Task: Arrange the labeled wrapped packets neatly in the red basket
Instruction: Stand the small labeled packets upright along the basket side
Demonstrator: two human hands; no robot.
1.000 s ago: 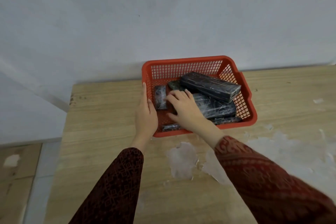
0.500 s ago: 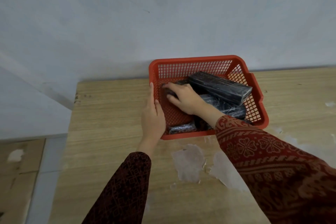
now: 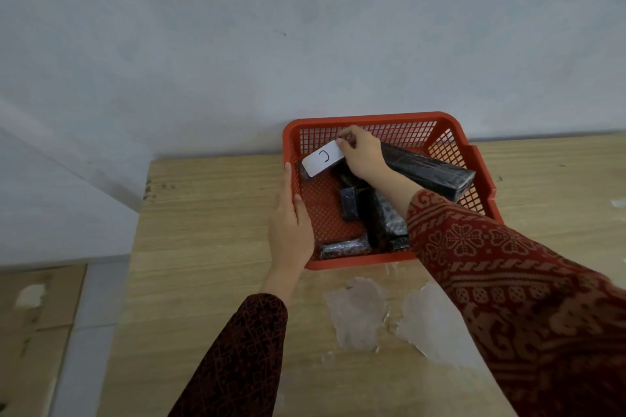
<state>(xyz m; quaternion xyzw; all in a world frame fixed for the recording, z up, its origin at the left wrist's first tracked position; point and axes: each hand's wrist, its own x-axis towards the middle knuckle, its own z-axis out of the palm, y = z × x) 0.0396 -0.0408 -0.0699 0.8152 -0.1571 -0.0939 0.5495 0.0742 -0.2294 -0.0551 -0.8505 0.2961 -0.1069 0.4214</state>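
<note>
The red basket (image 3: 372, 120) stands on the wooden table against the wall. Several dark wrapped packets lie in it: a long one (image 3: 426, 171) slanting across the right side, a small one (image 3: 349, 203) in the middle, another (image 3: 345, 247) along the front wall. My right hand (image 3: 362, 154) is inside the basket at its back left, gripping a packet whose white label (image 3: 321, 158), marked with a curved letter, faces up. My left hand (image 3: 291, 223) rests flat against the basket's left wall, thumb over the rim.
The wooden table (image 3: 216, 230) has pale scraped patches (image 3: 359, 311) in front of the basket. Its left edge drops to a tiled floor (image 3: 40, 332). A plain wall (image 3: 305, 27) rises right behind the basket.
My right hand has moved to the basket's back left and lifted a packet, turning its white label into view. The left hand has stayed on the left wall. The camera has shifted.
</note>
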